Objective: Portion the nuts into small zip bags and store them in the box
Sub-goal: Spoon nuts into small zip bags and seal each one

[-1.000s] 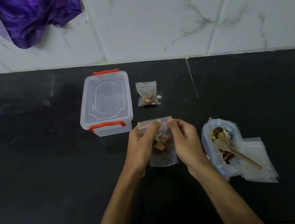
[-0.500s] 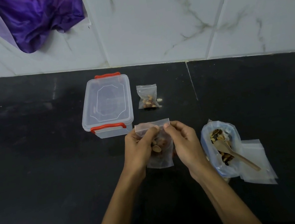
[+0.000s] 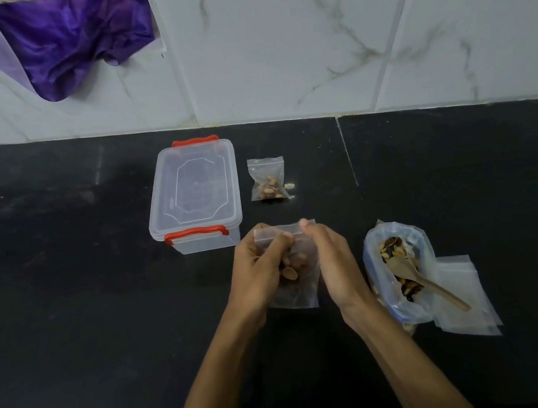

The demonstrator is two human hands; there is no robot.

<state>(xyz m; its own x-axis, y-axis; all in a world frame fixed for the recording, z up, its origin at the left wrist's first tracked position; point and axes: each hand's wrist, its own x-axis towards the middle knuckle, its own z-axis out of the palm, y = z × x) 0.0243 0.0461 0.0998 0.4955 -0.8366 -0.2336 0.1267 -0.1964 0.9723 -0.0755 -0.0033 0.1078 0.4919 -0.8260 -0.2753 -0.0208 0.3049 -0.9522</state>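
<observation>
Your left hand [image 3: 260, 274] and right hand [image 3: 333, 264] both pinch the top strip of a small clear zip bag of mixed nuts [image 3: 295, 269], holding it upright just above the black stone desk [image 3: 67, 301]; the left fingers curl round the bag's left side and its upper edge, while the right thumb and forefinger grip the strip near its right end (whether the seal is fully pressed closed cannot be told). Behind the hands, a clear rectangular plastic box with red clip handles [image 3: 195, 193] sits on the desk with its lid on; just to its right lies a second small zip bag with nuts in its lower half [image 3: 267, 179], flat on the desk, with a pale crumb or two [image 3: 289, 186] beside it. To your right, a blue-tinted open plastic bag of loose nuts [image 3: 399, 268] stands near the right hand, a light wooden spoon [image 3: 423, 280] resting in it with its handle pointing out toward you; a stack of empty clear zip bags [image 3: 464, 297] lies partly under that bag. A purple cloth [image 3: 65, 45] hangs on the white marbled tile wall [image 3: 307, 42] at the back.
</observation>
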